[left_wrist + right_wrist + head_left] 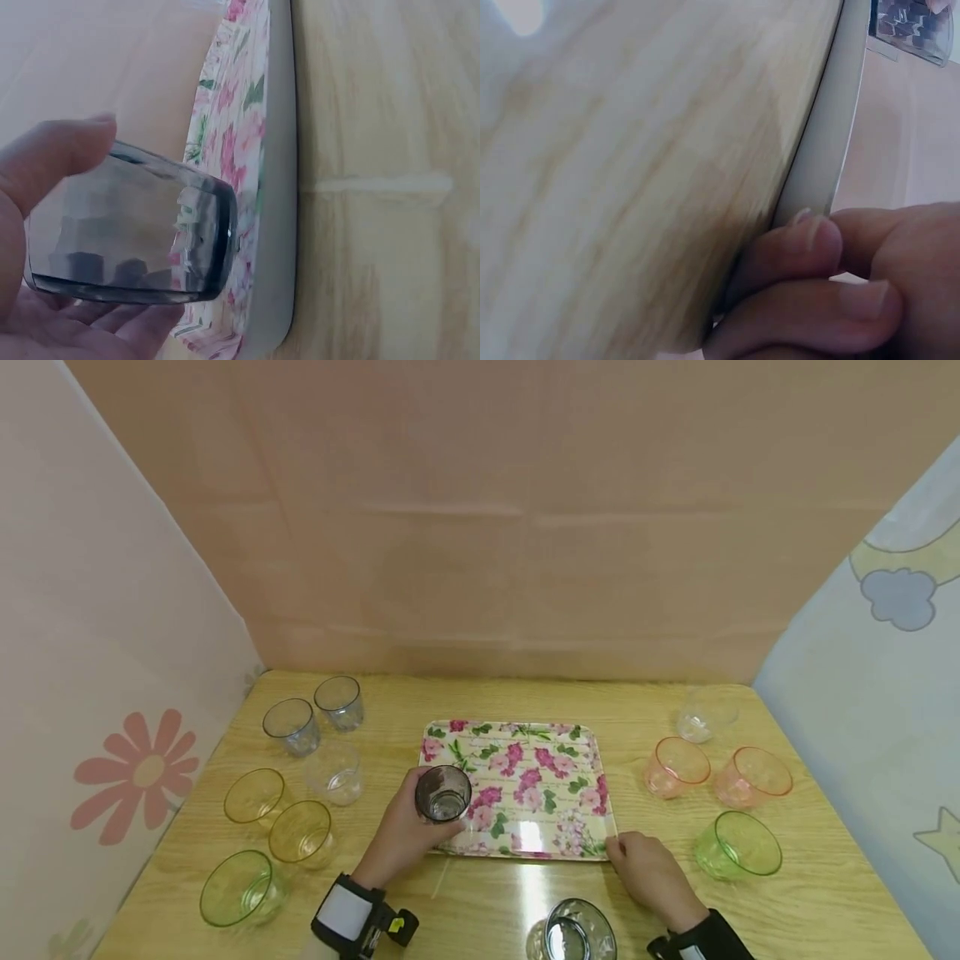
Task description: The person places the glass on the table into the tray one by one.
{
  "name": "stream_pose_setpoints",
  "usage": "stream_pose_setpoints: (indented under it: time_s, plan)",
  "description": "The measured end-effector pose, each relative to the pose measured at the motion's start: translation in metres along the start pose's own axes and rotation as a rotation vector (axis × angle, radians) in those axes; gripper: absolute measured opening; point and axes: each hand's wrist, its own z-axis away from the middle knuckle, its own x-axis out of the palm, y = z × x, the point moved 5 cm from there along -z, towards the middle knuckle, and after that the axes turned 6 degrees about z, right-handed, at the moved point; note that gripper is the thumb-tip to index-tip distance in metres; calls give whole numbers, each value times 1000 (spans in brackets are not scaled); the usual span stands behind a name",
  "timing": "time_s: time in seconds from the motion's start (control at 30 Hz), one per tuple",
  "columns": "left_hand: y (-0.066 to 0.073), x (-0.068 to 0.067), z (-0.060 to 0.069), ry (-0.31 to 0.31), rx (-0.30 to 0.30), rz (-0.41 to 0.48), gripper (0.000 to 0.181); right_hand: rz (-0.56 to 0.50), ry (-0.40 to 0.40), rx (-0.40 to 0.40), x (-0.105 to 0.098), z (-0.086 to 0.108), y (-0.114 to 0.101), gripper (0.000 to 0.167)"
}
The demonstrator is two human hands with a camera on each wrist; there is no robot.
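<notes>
My left hand point(411, 828) holds a smoky grey glass point(443, 794) between thumb and fingers, over the left part of a flowered tray point(517, 727). The left wrist view shows the glass point(135, 232) close beside the tray's side wall point(276, 180); whether its base touches the tray, I cannot tell. At the tray's front right corner, my right hand point(651, 870) grips the edge. In the right wrist view its curled fingers point(810, 315) lie against the tray's pale side point(825, 150).
On the left stand two grey-rimmed glasses point(300, 739), a clear glass point(343, 783), two yellow glasses point(303, 843) and a green glass point(240, 893). To the right are a clear glass point(697, 727), two pink glasses point(671, 781) and another green glass point(738, 860). A greyish glass point(592, 935) stands in front.
</notes>
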Motion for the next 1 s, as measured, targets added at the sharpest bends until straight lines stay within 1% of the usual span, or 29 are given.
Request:
stream_pose_setpoints:
  time_s: [0.17,0.3,0.37,0.47,0.53,0.6,0.7,0.8,1.0]
  plan:
    - [-2,-1,-6,11,-17,-46,84,6,6,-2,0,1,-2,42]
    - [-3,1,-13,14,-17,-48,83,11,3,2,-1,1,-3,43]
    - [-3,3,-17,23,-11,-55,83,15,4,0,-1,2,-3,43]
    - [-3,5,-25,51,-21,-62,86,15,9,-8,-2,2,-3,43]
    - [-3,5,-31,67,-33,-54,89,9,14,-14,-2,2,-4,43]
    - [-3,5,-37,81,-43,-36,88,0,17,-17,-2,3,-4,44]
    - [-3,5,-45,98,-29,-8,84,-5,25,-23,-2,3,-4,44]
    - [-1,3,-51,110,-13,-15,82,2,33,-29,-2,3,-4,44]
    - [-1,1,-63,121,-19,-35,81,9,45,-38,-3,3,-4,44]
